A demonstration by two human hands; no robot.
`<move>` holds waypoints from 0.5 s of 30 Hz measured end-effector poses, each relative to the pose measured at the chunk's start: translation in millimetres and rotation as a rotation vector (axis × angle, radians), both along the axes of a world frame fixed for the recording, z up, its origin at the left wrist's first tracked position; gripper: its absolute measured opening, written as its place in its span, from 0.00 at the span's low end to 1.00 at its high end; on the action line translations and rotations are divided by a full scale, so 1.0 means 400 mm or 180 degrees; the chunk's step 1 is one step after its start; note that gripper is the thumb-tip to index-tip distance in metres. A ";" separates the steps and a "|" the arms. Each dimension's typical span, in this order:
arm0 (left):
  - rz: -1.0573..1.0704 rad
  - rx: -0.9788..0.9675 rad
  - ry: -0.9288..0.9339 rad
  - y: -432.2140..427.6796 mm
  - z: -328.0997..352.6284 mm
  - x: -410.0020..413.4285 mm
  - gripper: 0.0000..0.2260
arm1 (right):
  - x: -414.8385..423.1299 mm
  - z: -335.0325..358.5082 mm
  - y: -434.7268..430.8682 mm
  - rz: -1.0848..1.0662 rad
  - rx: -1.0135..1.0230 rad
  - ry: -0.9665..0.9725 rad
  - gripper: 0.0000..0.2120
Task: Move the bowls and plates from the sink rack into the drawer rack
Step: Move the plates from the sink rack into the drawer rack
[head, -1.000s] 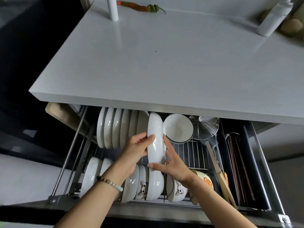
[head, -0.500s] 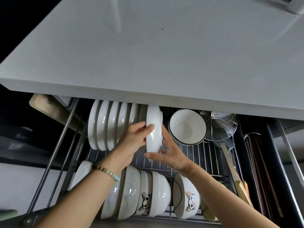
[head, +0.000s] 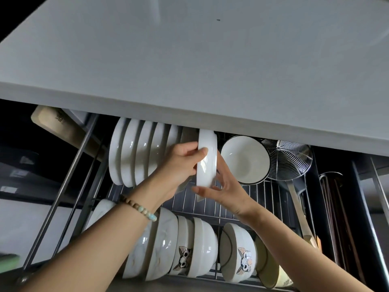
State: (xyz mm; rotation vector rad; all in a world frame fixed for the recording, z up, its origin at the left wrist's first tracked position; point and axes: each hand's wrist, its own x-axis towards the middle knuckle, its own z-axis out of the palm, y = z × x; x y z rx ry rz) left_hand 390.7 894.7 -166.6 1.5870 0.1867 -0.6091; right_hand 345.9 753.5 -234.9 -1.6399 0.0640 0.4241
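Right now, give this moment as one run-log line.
left grip: holds white plate | right grip: holds its lower edge | place: drawer rack, back row

Dim, cool light falls from above onto the pale grey surface [head: 189,60], which looks evenly lit. Below its front edge the drawer rack [head: 210,199] sits in shadow, near black at its left and right sides. Small glints shine on the glazed bowls [head: 206,247] and one upright plate [head: 207,148]. Wide-angle distortion bends the surface's edges, and the corners look soft.
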 end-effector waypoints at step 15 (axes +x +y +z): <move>-0.0075 0.0166 -0.0246 0.025 -0.016 -0.003 0.08 | 0.009 -0.033 0.039 0.0003 0.0151 0.0081 0.47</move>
